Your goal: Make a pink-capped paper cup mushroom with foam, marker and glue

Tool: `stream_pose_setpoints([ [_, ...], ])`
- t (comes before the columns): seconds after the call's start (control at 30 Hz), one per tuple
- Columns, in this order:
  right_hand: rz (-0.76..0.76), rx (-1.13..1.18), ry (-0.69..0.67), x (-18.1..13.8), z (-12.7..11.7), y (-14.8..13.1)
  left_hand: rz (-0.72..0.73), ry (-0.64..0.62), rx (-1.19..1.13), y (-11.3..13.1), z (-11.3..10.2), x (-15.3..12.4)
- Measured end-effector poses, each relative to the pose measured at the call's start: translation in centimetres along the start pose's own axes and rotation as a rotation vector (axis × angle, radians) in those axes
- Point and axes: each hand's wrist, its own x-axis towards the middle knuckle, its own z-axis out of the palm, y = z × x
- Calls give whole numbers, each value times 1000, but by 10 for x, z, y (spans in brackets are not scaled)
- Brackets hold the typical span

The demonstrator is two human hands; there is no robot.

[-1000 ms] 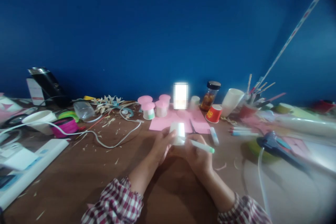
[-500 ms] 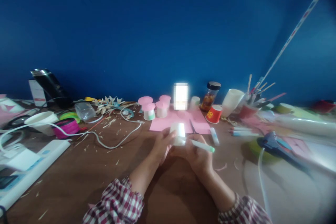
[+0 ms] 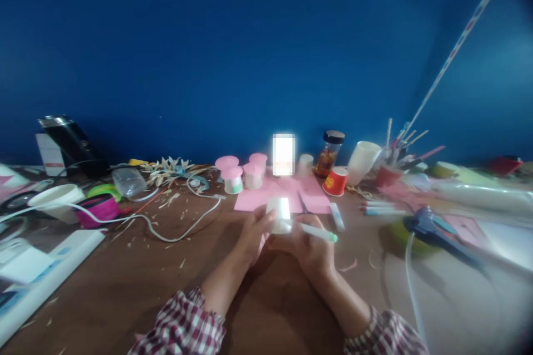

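A small white paper cup (image 3: 278,212) is gripped by my left hand (image 3: 256,233), thumb across its near side. My right hand (image 3: 313,249) is closed round a white marker with a green end (image 3: 318,231), its green end pointing right and its other end close to the cup. Beyond my hands lies a pink paper sheet (image 3: 252,199) with scissors (image 3: 302,203) on it. Several white cups with pink paper discs on top (image 3: 233,180) stand at its left. A capped white marker (image 3: 337,216) rests by the sheet's right edge.
A red paper cup (image 3: 335,182), a glass jar (image 3: 330,154) and a white cup (image 3: 363,161) stand at the back right. A glue gun (image 3: 433,227) lies on the right. White cable (image 3: 166,237), power strip (image 3: 62,272) and pink tape roll (image 3: 97,211) occupy the left.
The whole view has shifted slightly, so things appear a little further left and lower. Both hands keep hold of the cup and the marker, with little visible movement between them.
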Motion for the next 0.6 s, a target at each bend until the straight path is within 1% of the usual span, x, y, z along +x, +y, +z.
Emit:
stream_pose_setpoints([
  [0.37, -1, -10, 4, 1, 0, 0, 23, -18, -12, -2, -2, 2],
  [0.6, 28, -4, 9, 1, 0, 0, 12, -17, -23, 0, -1, 0],
])
